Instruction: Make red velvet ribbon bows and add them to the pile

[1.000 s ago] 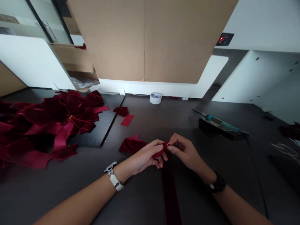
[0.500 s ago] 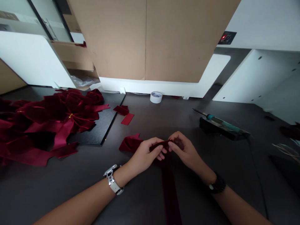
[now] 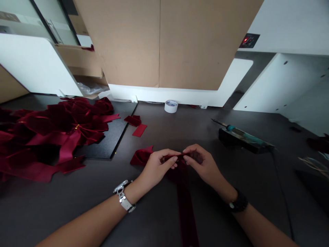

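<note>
A dark red velvet ribbon (image 3: 187, 209) runs from the near edge of the view up to my two hands. My left hand (image 3: 161, 164) pinches its folded upper part between thumb and fingers. Close beside it, my right hand (image 3: 199, 158) grips the same fold with thumb and fingertips, and the two sets of fingertips nearly touch. Behind my left hand lies a folded red ribbon end (image 3: 141, 156); whether it joins the held ribbon is hidden. Several finished-looking red velvet bows (image 3: 77, 120) are heaped at the left.
A soldering iron with a teal handle (image 3: 240, 133) rests on a black holder at the right, its cord trailing nearer. A white tape roll (image 3: 171, 106) stands by the back panel. Red ribbon scraps (image 3: 139, 130) lie beside a black board (image 3: 102, 151). Cardboard (image 3: 159, 44) rises behind.
My left fingers have shifted slightly up and drawn in on the fold, so less ribbon shows between my hands. My right hand has moved a little left.
</note>
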Motion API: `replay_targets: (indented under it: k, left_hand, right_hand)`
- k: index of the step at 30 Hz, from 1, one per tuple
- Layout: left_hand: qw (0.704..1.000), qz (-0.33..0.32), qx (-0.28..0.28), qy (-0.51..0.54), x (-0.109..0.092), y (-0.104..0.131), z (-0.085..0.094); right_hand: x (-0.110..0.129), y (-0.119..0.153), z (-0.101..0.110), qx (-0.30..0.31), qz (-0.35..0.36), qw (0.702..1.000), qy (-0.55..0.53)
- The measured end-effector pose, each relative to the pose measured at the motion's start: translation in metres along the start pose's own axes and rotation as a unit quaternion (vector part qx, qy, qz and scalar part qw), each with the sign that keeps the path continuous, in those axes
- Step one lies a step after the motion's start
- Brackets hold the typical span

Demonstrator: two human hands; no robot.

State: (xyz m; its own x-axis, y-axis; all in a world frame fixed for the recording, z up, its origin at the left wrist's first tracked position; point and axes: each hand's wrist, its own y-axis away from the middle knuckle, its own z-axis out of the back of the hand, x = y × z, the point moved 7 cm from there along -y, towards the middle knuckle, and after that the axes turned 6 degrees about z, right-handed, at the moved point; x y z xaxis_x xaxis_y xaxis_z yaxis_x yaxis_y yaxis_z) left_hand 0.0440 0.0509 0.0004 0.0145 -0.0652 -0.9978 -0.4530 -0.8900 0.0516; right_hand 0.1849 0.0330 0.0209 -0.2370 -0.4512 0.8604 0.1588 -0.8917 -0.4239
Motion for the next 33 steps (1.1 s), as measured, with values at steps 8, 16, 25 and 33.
replay_targets:
  k: [8,16,25,33]
  left_hand:
    - [1.0,-0.011,-0.012,0.007,-0.0023,0.0005,-0.0001]
    - [0.999,0.005,-0.037,0.03,-0.0026,0.0001,0.0042]
    - [0.999,0.008,-0.028,0.038,0.0003,0.0,0.0016]
    - [0.999,0.004,-0.034,0.032,-0.0009,0.0001,0.0031]
  right_hand:
    - [0.0013,0.0005,-0.0014,0.025,0.026,0.999,0.012]
    - [0.0028,0.0005,-0.0026,0.012,0.03,0.999,-0.008]
    - [0.0044,0.0004,-0.0055,0.025,0.022,0.999,-0.003]
    - [-0.0026,0.0009,-0.0012,0.004,-0.016,1.0,-0.013]
